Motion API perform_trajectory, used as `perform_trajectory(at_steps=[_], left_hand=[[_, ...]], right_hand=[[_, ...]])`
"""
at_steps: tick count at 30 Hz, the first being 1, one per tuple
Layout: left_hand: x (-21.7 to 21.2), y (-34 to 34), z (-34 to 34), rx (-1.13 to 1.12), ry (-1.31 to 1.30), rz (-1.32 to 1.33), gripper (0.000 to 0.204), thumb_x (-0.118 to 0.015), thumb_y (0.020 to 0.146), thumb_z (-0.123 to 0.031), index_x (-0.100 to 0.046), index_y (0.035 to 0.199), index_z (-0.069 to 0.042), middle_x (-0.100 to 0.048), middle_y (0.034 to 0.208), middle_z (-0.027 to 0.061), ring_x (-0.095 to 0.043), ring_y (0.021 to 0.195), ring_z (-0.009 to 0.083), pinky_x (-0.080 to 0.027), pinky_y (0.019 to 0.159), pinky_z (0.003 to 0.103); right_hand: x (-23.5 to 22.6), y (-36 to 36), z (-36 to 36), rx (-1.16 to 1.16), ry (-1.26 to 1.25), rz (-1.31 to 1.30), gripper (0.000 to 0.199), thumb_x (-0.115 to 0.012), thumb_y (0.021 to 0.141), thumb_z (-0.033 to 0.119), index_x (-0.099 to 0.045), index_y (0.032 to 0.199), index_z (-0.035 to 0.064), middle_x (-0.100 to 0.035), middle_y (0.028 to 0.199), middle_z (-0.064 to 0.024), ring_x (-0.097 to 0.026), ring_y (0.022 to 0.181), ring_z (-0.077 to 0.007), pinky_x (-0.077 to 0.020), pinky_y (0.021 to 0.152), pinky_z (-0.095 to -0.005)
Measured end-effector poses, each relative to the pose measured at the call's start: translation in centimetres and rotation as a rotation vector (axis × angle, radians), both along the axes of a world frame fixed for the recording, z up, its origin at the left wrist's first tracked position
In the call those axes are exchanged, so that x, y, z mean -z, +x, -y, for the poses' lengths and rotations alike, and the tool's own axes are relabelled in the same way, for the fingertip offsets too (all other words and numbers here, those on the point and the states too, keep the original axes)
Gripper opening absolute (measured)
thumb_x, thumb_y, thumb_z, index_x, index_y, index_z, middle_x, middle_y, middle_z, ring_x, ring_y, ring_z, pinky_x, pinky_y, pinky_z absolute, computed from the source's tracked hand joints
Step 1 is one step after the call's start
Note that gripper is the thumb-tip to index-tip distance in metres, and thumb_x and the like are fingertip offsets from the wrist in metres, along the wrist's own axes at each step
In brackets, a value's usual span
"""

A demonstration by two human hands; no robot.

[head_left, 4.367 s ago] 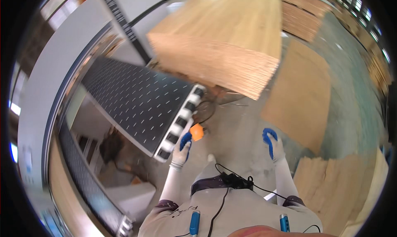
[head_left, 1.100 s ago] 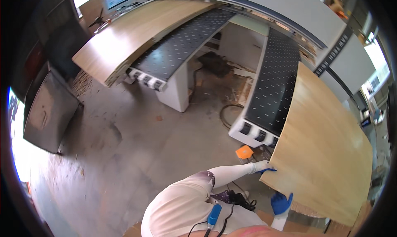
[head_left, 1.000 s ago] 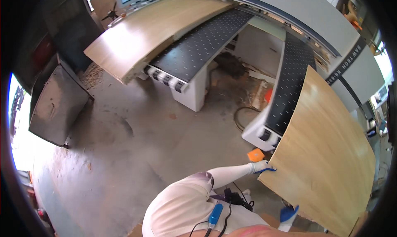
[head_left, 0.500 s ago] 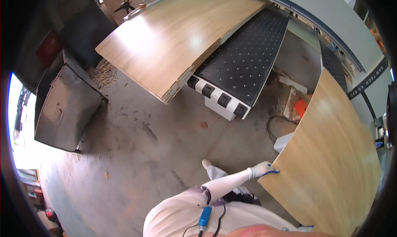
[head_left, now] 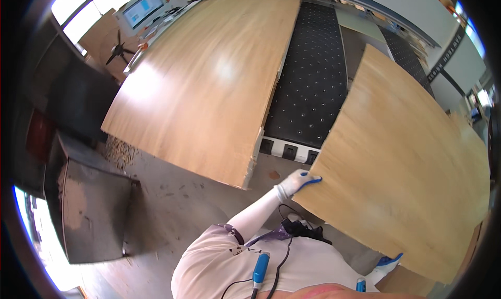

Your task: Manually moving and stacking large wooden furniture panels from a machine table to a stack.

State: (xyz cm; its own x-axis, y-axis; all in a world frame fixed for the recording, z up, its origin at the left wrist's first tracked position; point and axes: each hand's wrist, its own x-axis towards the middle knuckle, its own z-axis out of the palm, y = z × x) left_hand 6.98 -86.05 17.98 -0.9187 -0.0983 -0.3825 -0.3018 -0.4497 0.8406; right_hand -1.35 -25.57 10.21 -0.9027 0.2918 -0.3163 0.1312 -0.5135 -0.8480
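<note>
A large wood-grain panel [head_left: 396,158] fills the right side, with both my hands on it. My left hand [head_left: 297,183], in a white glove with blue grip, is closed round the panel's near left edge, thumb on top. At the lower right my right hand [head_left: 387,262], gloved alike, holds the near edge; its blue thumb lies over the top and its other fingers are hidden beneath. To the left, a stack of similar wood-grain panels [head_left: 198,90] lies flat beside the black studded machine table [head_left: 310,74].
A long machine beam [head_left: 407,27] spans the back. At far left stand a computer screen [head_left: 143,9], a black fan [head_left: 120,49] and a worn metal bin [head_left: 96,210]. Wood scraps [head_left: 121,153] lie on the floor near the bin.
The held panel has swung left and forward, now overlapping part of the black table. My left hand has moved up and left with it. My right hand now shows more, and the view has turned.
</note>
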Motion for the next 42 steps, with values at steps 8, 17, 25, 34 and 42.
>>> perform_trajectory(at_steps=[8,17,25,34,42], left_hand=[[-1.5,11.1,22.3,-0.038,-0.757,-0.637,0.033,-0.05,0.099,-0.02,-0.067,0.112,0.005,-0.07,0.111,0.0118,-0.065,0.103,0.0229,-0.05,0.093,0.033],[-13.5,16.7,49.1,-0.288,-1.423,-0.012,0.024,-0.059,0.097,-0.033,-0.063,0.084,-0.012,-0.038,0.064,-0.0098,-0.035,0.055,0.0046,-0.027,0.048,0.025],[-2.0,14.9,30.6,-0.285,-0.855,-0.184,0.019,-0.056,0.099,-0.021,-0.06,0.105,-0.003,-0.059,0.094,0.0003,-0.053,0.084,0.0126,-0.044,0.079,0.022],[2.5,4.4,-9.3,0.21,-1.276,-0.647,0.022,-0.068,0.086,-0.012,-0.061,0.103,0.0,-0.06,0.105,0.0155,-0.055,0.104,0.0328,-0.043,0.093,0.041],[7.7,-1.3,-31.3,0.29,-1.682,-0.323,0.063,-0.058,0.09,-0.047,-0.047,0.138,-0.007,-0.039,0.149,0.0172,-0.032,0.139,0.0372,-0.018,0.113,0.058]], right_hand=[[-9.3,15.1,23.7,0.092,0.275,0.194,0.039,-0.059,0.095,0.043,-0.059,0.123,0.0166,-0.065,0.097,0.0042,-0.054,0.07,-0.0064,-0.0407,0.057,-0.0234],[-11.4,23.3,41.0,-0.718,0.447,0.17,0.034,-0.063,0.091,0.041,-0.059,0.092,0.0076,-0.054,0.07,0.0015,-0.052,0.059,-0.0085,-0.042,0.051,-0.0227],[-1.8,30.3,34.0,-0.742,0.933,0.364,0.043,-0.06,0.089,0.046,-0.067,0.102,0.0053,-0.069,0.101,-0.0171,-0.064,0.094,-0.0362,-0.0488,0.084,-0.0427],[2.3,42.9,7.3,-0.189,0.976,0.569,0.044,-0.06,0.091,0.043,-0.067,0.105,0.0025,-0.069,0.097,-0.0188,-0.065,0.091,-0.0358,-0.0499,0.083,-0.0398],[-2.0,47.5,-10.5,0.134,0.288,0.226,0.044,-0.065,0.091,0.04,-0.065,0.114,0.0024,-0.069,0.104,-0.0118,-0.066,0.093,-0.0207,-0.0536,0.084,-0.0364]])
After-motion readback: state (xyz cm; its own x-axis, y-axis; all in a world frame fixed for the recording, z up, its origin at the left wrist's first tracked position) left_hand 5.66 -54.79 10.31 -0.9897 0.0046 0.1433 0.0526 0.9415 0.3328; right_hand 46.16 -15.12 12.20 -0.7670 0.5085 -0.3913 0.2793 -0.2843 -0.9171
